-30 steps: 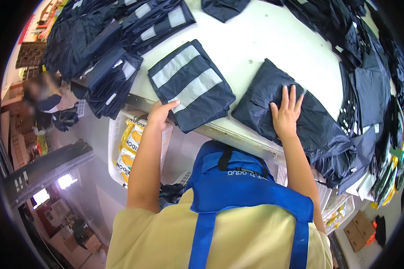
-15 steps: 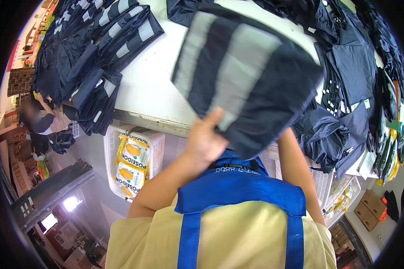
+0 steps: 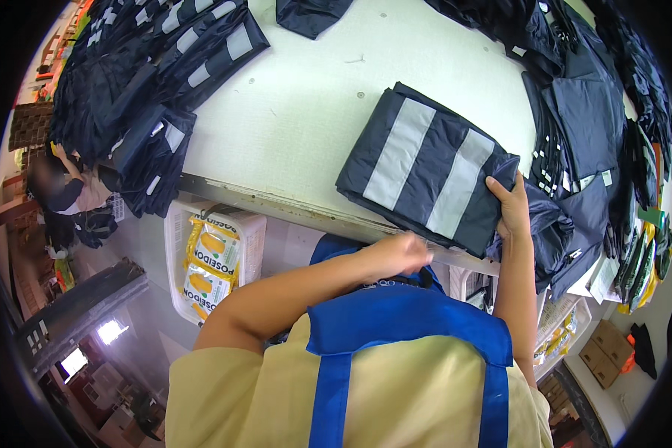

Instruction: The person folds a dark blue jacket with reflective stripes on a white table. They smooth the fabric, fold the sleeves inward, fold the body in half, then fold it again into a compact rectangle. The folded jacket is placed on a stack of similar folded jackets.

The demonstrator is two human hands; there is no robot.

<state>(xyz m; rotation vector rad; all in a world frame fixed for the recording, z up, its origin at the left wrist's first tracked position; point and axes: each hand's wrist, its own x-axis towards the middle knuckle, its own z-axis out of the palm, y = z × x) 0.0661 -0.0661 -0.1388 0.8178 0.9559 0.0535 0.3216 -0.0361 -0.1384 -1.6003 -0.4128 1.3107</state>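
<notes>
A folded navy garment (image 3: 403, 201) with two wide grey reflective bands lies on the white tabletop, near its front edge. My right hand (image 3: 511, 207) grips its right edge, thumb on top and the other fingers underneath. Just in front of the garment's lower edge is my left hand (image 3: 403, 254), apart from it and above the table edge. Its fingers are smeared by motion, so their closing cannot be made out.
Navy garments with grey bands (image 3: 201, 60) pile up on the table's left. More dark garments (image 3: 586, 112) cover its right side. Below the front edge, a white basket (image 3: 255, 250) holds yellow packets (image 3: 210, 246). At far left a person (image 3: 71, 187) handles garments.
The folded garment has come down from the air onto the table. My left hand has let go and moved toward the table's front edge. The right hand now grips the garment's right edge.
</notes>
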